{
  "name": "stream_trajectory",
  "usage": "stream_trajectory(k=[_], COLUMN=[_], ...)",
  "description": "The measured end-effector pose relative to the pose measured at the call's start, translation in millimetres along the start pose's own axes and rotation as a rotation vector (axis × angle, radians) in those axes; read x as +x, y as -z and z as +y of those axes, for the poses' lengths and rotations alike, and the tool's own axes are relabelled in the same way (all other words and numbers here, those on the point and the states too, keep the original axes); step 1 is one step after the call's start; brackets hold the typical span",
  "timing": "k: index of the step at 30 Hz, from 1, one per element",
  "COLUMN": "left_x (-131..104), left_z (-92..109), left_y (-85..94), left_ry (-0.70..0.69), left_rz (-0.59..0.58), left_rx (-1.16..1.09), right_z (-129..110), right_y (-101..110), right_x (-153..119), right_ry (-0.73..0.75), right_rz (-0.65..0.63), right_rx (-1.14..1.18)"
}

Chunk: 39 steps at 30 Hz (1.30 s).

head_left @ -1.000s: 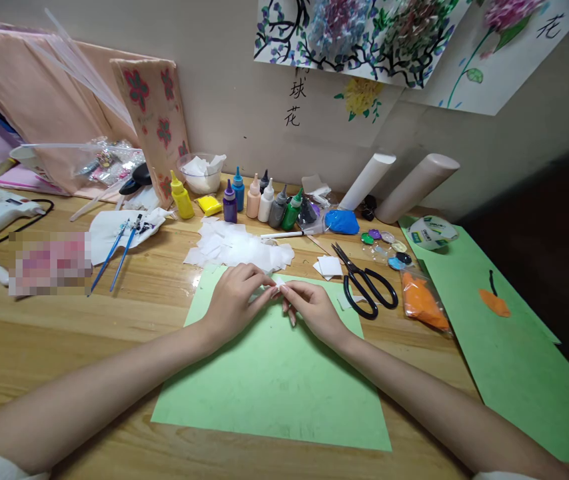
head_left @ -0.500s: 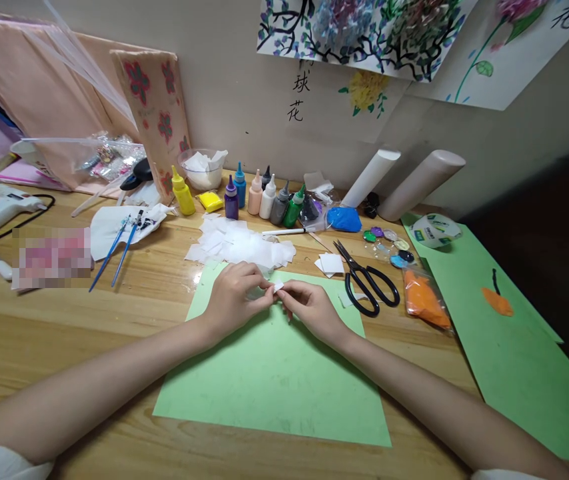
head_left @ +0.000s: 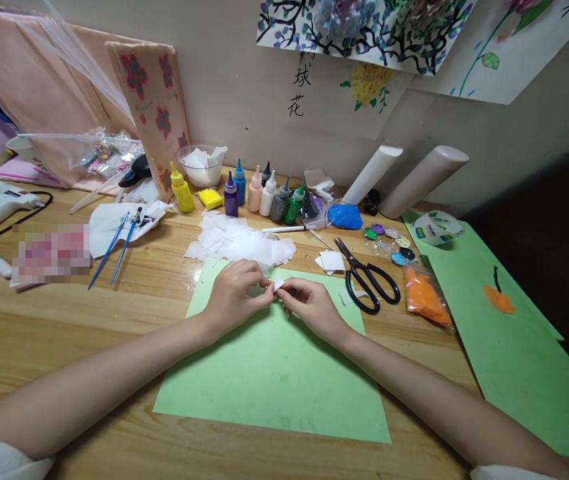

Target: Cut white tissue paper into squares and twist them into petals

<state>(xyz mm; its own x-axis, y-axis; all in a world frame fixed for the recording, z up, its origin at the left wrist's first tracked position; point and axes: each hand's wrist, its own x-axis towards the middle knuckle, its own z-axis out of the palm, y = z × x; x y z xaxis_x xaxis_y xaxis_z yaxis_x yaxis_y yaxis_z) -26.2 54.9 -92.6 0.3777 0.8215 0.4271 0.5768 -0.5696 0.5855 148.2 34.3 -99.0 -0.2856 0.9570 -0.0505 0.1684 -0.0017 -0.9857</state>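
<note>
The left hand and the right hand meet above the far part of a green sheet that lies on the wooden worktop. Between them is a small white paper piece, gripped in the pinched fingers of both hands; the fingers partly cover it, so its full shape cannot be told. Just beyond the sheet, in front of the person, spreads a loose heap of white paper pieces, with a white pen lying at its far side. To the right of the heap sits a small stack of white squares, and beside that lie black-handled scissors, their blades pointing away from the person and one handle loop near the sheet's edge. A bag of orange clay rests to the right of the scissors. Behind the heap stand upright paint bottles, among them a yellow bottle, a purple bottle and a green bottle. A clear bowl holding white paper is behind them to the left. Two blue brushes lie across a white cloth-like piece on the left.
</note>
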Motion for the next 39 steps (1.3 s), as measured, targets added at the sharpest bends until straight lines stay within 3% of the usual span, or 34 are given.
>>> stream_trajectory(k=[24, 31, 34, 39], left_x=[-0.1, -0.4, 0.0, 2.1], left_z=[4.3, 5.0, 5.7, 6.9], left_y=[0.7, 1.0, 2.1, 4.6], left_ry=[-0.075, -0.079, -0.031, 0.107], left_rz=[-0.048, -0.058, -0.008, 0.184], left_rx=[0.020, 0.056, 0.030, -0.049], right_z=[-2.2, -6.5, -6.3, -3.8], right_y=[2.3, 0.9, 0.6, 2.9], right_x=[-0.5, -2.4, -2.7, -0.6], right_ry=[0.047, 0.099, 0.101, 0.035], right_rz=[0.025, 0.036, 0.059, 0.167], right_rx=[-0.037, -0.141, -0.155, -0.076])
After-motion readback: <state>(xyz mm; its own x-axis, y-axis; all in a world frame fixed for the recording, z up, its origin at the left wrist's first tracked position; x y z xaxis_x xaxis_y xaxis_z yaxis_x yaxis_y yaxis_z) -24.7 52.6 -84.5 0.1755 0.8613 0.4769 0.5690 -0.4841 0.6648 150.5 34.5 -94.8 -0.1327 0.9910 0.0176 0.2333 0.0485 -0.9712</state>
